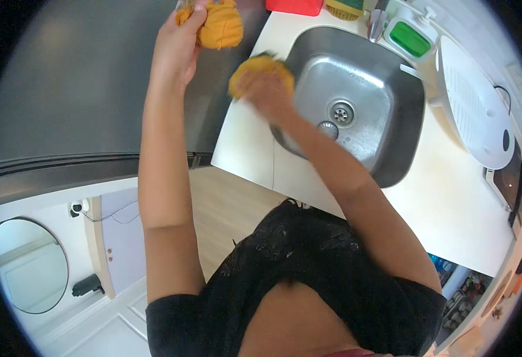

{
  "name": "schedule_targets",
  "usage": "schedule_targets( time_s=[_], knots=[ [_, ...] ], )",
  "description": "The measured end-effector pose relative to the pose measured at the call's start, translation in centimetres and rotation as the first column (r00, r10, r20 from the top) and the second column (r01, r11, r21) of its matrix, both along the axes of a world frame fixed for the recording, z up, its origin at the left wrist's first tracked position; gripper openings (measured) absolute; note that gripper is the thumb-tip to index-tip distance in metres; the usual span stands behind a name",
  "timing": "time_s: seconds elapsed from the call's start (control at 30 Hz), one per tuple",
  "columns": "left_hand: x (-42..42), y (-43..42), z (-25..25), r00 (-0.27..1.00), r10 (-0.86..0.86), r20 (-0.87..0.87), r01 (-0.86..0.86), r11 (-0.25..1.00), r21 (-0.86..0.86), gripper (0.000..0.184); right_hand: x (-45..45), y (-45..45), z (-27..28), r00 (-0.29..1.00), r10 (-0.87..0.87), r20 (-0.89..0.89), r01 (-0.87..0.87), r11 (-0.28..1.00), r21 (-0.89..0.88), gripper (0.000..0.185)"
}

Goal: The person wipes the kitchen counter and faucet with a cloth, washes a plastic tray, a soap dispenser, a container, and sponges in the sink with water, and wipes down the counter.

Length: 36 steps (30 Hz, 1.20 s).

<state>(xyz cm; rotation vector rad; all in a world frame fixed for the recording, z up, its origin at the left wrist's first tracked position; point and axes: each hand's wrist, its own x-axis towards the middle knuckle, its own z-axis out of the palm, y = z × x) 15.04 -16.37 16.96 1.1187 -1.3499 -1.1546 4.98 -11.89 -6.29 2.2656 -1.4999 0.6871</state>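
At the top left, my left hand (180, 38) is closed on a bunched orange cloth (221, 27), with the thumb over its edge, in front of a dark grey surface. My right hand (267, 92) is blurred by motion and lies on a round yellow sponge-like thing (241, 74) with a dark green edge. That thing is over the left edge of the white countertop (246, 140), beside the steel sink (386, 137). Whether it touches the counter cannot be made out.
Behind the sink are a red container (295, 6), a green and yellow sponge (345, 9) and a white bottle with a green label (410, 38). A white drying rack (475, 104) stands at the right. A round mirror (28, 266) hangs at lower left.
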Motion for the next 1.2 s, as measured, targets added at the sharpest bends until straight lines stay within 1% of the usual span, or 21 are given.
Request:
schedule_targets(
  time_s=[0.03,0.07,0.1,0.13,0.2,0.23,0.3,0.33,0.4,0.43,0.47,0.5,0.53,0.67,0.7,0.87,0.93,1.03,1.07,1.13,1.2],
  knots=[
    [0.2,0.3,0.0,1.0,0.004,0.007,-0.003,1.0,-0.005,0.029,-3.4,-2.4,0.0,0.953,0.064,0.297,-0.046,0.997,-0.068,0.032],
    [0.2,1.1,0.0,0.999,0.024,-0.031,-0.023,0.999,0.049,0.029,-5.6,-4.5,0.7,0.825,-0.166,0.539,0.066,0.977,0.201,0.025],
    [0.2,1.5,0.0,0.996,0.045,-0.07,-0.038,0.994,0.102,0.03,-8.9,-9.4,-3.0,0.78,-0.083,0.621,0.03,0.995,0.096,0.023],
    [0.3,1.5,0.1,0.996,0.048,-0.07,-0.041,0.994,0.098,0.03,-11.0,-9.7,-1.8,0.669,-0.462,0.582,0.24,0.875,0.42,0.024],
    [0.4,1.6,0.0,0.996,-0.008,-0.086,0.013,0.998,0.066,0.03,-15.1,-8.4,0.6,0.658,-0.626,0.42,0.47,0.776,0.421,0.027],
    [-0.2,1.9,0.4,0.996,0.006,-0.09,0.002,0.997,0.082,0.03,-15.0,-7.4,2.3,0.667,-0.625,0.407,0.462,0.775,0.432,0.027],
    [-1.7,2.7,2.0,0.978,-0.07,-0.197,0.095,0.988,0.12,0.02,-13.2,-3.4,3.8,0.844,-0.116,0.524,0.113,0.993,0.038,0.027],
    [-1.6,2.6,1.8,0.982,-0.041,-0.186,0.07,0.986,0.153,0.02,-10.8,-1.2,3.3,0.782,-0.095,0.616,-0.078,0.966,0.248,0.028],
    [-1.5,1.4,1.6,0.971,-0.19,-0.142,0.191,0.982,-0.008,0.019,-3.7,4.6,4.2,0.883,0.02,0.469,-0.209,0.911,0.355,0.03],
    [-1.3,1.5,1.6,0.974,-0.183,-0.136,0.184,0.983,-0.004,0.019,-0.9,7.4,4.4,0.813,0.289,0.505,-0.451,0.861,0.235,0.028],
    [-1.3,1.4,1.7,0.972,-0.196,-0.129,0.197,0.98,-0.006,0.019,1.8,9.9,4.8,0.773,0.249,0.584,-0.515,0.783,0.348,0.026],
    [-1.6,1.2,1.9,0.969,-0.214,-0.124,0.215,0.977,-0.012,0.019,3.6,11.7,3.9,0.765,0.371,0.526,-0.573,0.764,0.295,0.027],
    [-1.7,1.2,2.0,0.967,-0.227,-0.119,0.226,0.974,-0.025,0.019,4.3,12.8,4.4,0.793,0.483,0.371,-0.609,0.636,0.473,0.037],
    [-1.5,2.0,0.8,0.991,-0.107,-0.086,0.111,0.993,0.041,0.022,4.5,11.7,2.1,0.776,0.528,0.345,-0.623,0.726,0.29,0.036],
    [-1.1,2.2,0.2,0.997,-0.069,-0.042,0.071,0.997,0.042,0.029,4.1,10.5,2.1,0.789,0.512,0.341,-0.605,0.743,0.284,0.036],
    [-0.3,3.8,-0.9,0.989,-0.021,-0.149,0.042,0.99,0.136,0.024,0.1,0.0,2.9,0.942,0.318,0.11,-0.337,0.886,0.319,0.031],
    [0.0,4.7,-1.5,0.989,-0.004,-0.148,0.028,0.987,0.161,0.023,-1.3,-4.8,0.7,0.975,0.144,0.168,-0.167,0.978,0.128,0.03],
    [0.3,6.1,-2.9,0.99,0.03,-0.141,0.005,0.97,0.244,0.02,-4.7,-10.9,-1.0,0.971,0.104,0.213,-0.086,0.992,-0.09,0.03],
    [0.6,6.4,-3.6,0.988,0.016,-0.153,0.023,0.967,0.252,0.02,-5.4,-12.1,-0.9,0.973,0.096,0.21,-0.077,0.992,-0.095,0.03],
    [0.5,6.7,-4.4,0.985,-0.005,-0.171,0.05,0.965,0.258,0.019,-6.9,-14.0,0.4,0.994,-0.074,0.076,0.062,0.986,0.155,0.036],
    [0.3,7.0,-5.1,0.986,0.02,-0.164,0.036,0.944,0.327,0.018,-7.6,-15.1,0.4,0.991,-0.11,0.077,0.098,0.984,0.146,0.036]
  ],
)
